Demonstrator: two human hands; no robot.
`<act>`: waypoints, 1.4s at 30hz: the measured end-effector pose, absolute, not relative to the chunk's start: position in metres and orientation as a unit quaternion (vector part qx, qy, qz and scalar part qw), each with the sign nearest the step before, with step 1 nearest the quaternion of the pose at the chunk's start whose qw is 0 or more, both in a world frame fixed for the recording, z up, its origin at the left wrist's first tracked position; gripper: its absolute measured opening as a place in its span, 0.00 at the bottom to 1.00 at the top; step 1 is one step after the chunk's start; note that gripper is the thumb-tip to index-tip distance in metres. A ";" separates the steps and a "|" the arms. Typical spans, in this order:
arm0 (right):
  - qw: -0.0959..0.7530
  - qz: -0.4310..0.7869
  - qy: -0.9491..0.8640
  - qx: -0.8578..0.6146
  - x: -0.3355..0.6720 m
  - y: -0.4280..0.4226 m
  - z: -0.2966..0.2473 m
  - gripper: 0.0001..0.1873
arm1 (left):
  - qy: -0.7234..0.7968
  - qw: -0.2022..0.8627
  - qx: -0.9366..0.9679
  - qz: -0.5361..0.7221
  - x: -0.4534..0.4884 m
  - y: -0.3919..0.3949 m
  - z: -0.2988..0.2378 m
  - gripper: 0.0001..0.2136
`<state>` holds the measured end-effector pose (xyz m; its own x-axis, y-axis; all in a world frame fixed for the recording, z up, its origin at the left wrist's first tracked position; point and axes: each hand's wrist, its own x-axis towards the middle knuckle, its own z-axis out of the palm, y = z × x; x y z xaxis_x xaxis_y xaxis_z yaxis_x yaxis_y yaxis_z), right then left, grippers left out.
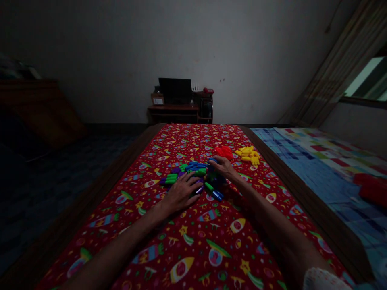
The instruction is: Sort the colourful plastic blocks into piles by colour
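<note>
A mixed heap of small green, blue and purple plastic pieces (193, 171) lies in the middle of a red rocket-print cloth (193, 241). My left hand (181, 191) rests flat on the near left side of the heap, fingers spread over purple and green pieces. My right hand (222, 167) reaches to the heap's far right side, with its fingertips pinched on a blue piece (213, 160). Beyond it lie a separate red pile (224, 152) and a separate yellow pile (248, 154). A green and a blue piece (213, 191) lie loose between my hands.
The cloth covers a long table with a wooden edge (302, 189). A checked blue bedsheet (326, 169) with a red object (371, 189) lies to the right. A desk with a dark monitor (175, 90) stands at the far wall. The room is dim.
</note>
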<state>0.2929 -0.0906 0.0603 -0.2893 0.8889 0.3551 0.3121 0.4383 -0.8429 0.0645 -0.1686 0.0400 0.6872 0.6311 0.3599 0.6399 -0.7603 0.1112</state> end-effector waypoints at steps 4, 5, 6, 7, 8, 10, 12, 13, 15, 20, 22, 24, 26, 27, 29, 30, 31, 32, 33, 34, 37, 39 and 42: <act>0.481 0.330 -0.683 -0.439 0.329 -0.105 0.062 0.24 | -0.384 -0.031 -0.889 -0.249 0.058 -0.159 0.041 0.14; 0.486 0.314 -0.677 -0.455 0.341 -0.109 0.061 0.25 | -0.391 -0.046 -0.881 -0.261 0.058 -0.157 0.041 0.14; 0.480 0.301 -0.674 -0.474 0.354 -0.112 0.060 0.25 | -0.401 -0.060 -0.872 -0.275 0.058 -0.156 0.040 0.13; 0.462 0.288 -0.675 -0.497 0.367 -0.115 0.058 0.26 | -0.416 -0.073 -0.859 -0.291 0.058 -0.153 0.040 0.13; 0.436 0.271 -0.680 -0.524 0.381 -0.118 0.055 0.25 | -0.431 -0.083 -0.844 -0.309 0.058 -0.151 0.039 0.13; 0.380 0.217 -0.692 -0.574 0.406 -0.125 0.046 0.23 | -0.453 -0.097 -0.818 -0.342 0.059 -0.143 0.038 0.13; 0.341 0.156 -0.699 -0.609 0.427 -0.131 0.037 0.20 | -0.459 -0.105 -0.807 -0.356 0.059 -0.132 0.038 0.13; 0.331 0.132 -0.697 -0.622 0.436 -0.133 0.032 0.19 | -0.461 -0.108 -0.806 -0.356 0.059 -0.126 0.039 0.13; 0.325 0.105 -0.681 -0.648 0.449 -0.137 0.026 0.20 | -0.471 -0.113 -0.804 -0.346 0.058 -0.115 0.040 0.13; 0.334 0.051 -0.638 -0.693 0.462 -0.142 0.022 0.20 | -0.481 -0.117 -0.797 -0.347 0.059 -0.093 0.048 0.07; 0.342 0.053 -0.633 -0.692 0.461 -0.142 0.023 0.19 | -0.477 -0.113 -0.799 -0.347 0.063 -0.089 0.049 0.09; 0.365 0.068 -0.630 -0.682 0.458 -0.141 0.023 0.19 | -0.471 -0.109 -0.803 -0.350 0.070 -0.087 0.047 0.11; 0.395 0.086 -0.624 -0.669 0.454 -0.139 0.022 0.20 | -0.462 -0.100 -0.805 -0.358 0.076 -0.085 0.042 0.13; 0.407 0.093 -0.620 -0.664 0.453 -0.138 0.022 0.21 | -0.459 -0.095 -0.808 -0.357 0.079 -0.083 0.039 0.14; 0.418 0.093 -0.610 -0.666 0.453 -0.136 0.020 0.21 | -0.469 -0.092 -0.810 -0.339 0.082 -0.079 0.032 0.13; 0.418 0.084 -0.605 -0.672 0.454 -0.136 0.019 0.21 | -0.479 -0.097 -0.809 -0.325 0.082 -0.077 0.030 0.13; 0.416 0.072 -0.598 -0.681 0.455 -0.137 0.019 0.20 | -0.488 -0.104 -0.809 -0.312 0.081 -0.074 0.027 0.13; 0.413 0.058 -0.592 -0.689 0.455 -0.137 0.019 0.20 | -0.491 -0.111 -0.809 -0.303 0.079 -0.071 0.025 0.13; 0.410 0.045 -0.588 -0.696 0.454 -0.139 0.021 0.20 | -0.488 -0.115 -0.812 -0.299 0.077 -0.069 0.024 0.13; 0.408 0.035 -0.587 -0.698 0.452 -0.140 0.023 0.20 | -0.481 -0.116 -0.817 -0.297 0.074 -0.066 0.023 0.13; 0.404 0.054 -0.624 -0.667 0.435 -0.145 0.034 0.19 | -0.475 -0.108 -0.823 -0.293 0.068 -0.061 0.024 0.10; 0.391 0.098 -0.679 -0.614 0.415 -0.150 0.042 0.17 | -0.490 -0.102 -0.821 -0.275 0.066 -0.059 0.026 0.08; 0.317 0.141 -0.783 -0.517 0.379 -0.159 0.053 0.18 | -0.495 -0.088 -0.823 -0.264 0.067 -0.061 0.029 0.09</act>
